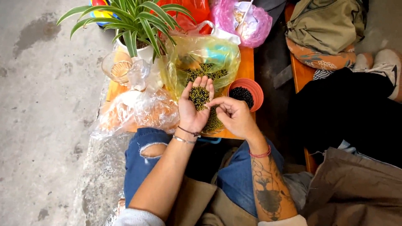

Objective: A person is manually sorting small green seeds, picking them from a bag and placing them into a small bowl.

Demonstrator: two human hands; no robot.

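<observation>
My left hand [193, 109] is held palm up over the orange table [247, 62], cupping a small heap of green beans [198, 96]. My right hand [234, 115] is beside it, thumb and forefinger pinched together close to the heap; I cannot tell if a bean is between them. Under the hands a container of more green beans [213, 121] shows. A yellowish plastic bag [201, 56] with green beans lies open just beyond my left hand. An orange bowl [256, 90] of dark beans stands right of the heap.
A potted plant in a white pot [140, 23] and a glass [116, 66] stand at the far left of the table. Clear plastic bags [138, 111] lie at its near left. Pink and red bags sit at the back. Another person's legs [347, 109] are at right.
</observation>
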